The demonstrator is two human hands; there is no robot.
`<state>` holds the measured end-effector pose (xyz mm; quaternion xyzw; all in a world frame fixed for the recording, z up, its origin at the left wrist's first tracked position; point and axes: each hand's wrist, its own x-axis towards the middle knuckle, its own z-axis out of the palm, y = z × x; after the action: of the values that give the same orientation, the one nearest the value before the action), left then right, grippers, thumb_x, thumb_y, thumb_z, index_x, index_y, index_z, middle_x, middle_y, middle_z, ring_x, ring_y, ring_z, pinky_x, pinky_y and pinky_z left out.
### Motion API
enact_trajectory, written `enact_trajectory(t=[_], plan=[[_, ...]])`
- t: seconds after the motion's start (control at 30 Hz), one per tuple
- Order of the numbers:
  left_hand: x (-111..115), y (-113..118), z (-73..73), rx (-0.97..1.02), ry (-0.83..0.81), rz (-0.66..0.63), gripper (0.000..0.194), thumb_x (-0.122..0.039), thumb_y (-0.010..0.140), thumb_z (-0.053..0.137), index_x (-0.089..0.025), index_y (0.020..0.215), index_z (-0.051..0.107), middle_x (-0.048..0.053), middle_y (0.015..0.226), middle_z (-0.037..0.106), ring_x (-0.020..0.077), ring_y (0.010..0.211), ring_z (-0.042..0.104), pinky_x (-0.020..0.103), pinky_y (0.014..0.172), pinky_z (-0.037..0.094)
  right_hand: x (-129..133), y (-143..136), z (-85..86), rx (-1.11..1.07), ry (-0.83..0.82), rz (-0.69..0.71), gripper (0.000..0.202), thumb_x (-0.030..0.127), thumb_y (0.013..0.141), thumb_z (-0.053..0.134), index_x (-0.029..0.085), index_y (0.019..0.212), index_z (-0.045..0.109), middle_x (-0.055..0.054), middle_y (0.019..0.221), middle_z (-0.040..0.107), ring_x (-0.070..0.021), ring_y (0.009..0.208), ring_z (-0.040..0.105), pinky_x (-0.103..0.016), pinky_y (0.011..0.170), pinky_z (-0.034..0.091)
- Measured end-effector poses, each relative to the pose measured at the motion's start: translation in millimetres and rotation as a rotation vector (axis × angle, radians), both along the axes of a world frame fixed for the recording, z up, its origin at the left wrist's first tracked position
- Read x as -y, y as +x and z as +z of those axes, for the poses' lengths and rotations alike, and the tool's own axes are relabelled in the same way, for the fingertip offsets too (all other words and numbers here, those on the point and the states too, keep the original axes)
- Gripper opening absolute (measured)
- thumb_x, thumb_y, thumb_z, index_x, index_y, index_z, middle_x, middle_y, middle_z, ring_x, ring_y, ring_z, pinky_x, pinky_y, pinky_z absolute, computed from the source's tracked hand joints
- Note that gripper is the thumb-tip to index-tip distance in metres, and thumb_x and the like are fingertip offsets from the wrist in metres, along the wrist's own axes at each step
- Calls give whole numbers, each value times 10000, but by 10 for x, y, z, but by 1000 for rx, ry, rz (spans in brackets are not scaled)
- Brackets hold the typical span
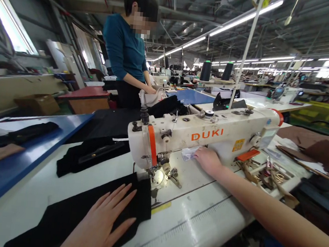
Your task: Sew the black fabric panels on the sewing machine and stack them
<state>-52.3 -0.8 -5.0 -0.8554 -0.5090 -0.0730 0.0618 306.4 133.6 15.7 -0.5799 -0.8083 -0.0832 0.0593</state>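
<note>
My left hand (111,215) lies flat with its fingers spread on a piece of black fabric (65,211), whose right end reaches the needle area of a white sewing machine (178,132). Under the machine's arm, my right hand (209,161) has its fingertips on a small whitish, see-through packet (189,153). The fingers look closed on the packet's edge, though the machine and the hand itself hide part of them. The machine's lamp lights the presser foot and the round plate beside it.
Another black piece with a flap (94,153) lies behind my left hand. To the right, a tray (288,186) holds scissors and small tools. A blue table edge (42,150) runs along the left. Across the table stands a co-worker (127,54) handling pale material.
</note>
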Motion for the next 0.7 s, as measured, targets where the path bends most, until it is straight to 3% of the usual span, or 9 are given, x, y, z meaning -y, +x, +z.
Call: enact_trajectory(t=[0.37, 0.7], plan=[[-35, -3, 14, 38, 37, -31, 582, -529, 899, 510, -278, 1420, 437, 67, 1460, 454, 286, 1307, 477, 484, 1053, 419, 56, 19, 66, 37, -5, 59, 176, 210, 930, 536, 164, 959, 704, -101, 1021, 693, -227, 990, 617, -280, 803, 472], [-11, 7, 35, -4, 20, 7, 574, -542, 911, 475, -281, 1421, 433, 61, 1469, 436, 297, 1319, 459, 515, 1037, 428, 83, -37, 18, 51, 4, 56, 266, 23, 884, 453, 129, 970, 681, -127, 1015, 690, -240, 996, 613, -293, 814, 476]])
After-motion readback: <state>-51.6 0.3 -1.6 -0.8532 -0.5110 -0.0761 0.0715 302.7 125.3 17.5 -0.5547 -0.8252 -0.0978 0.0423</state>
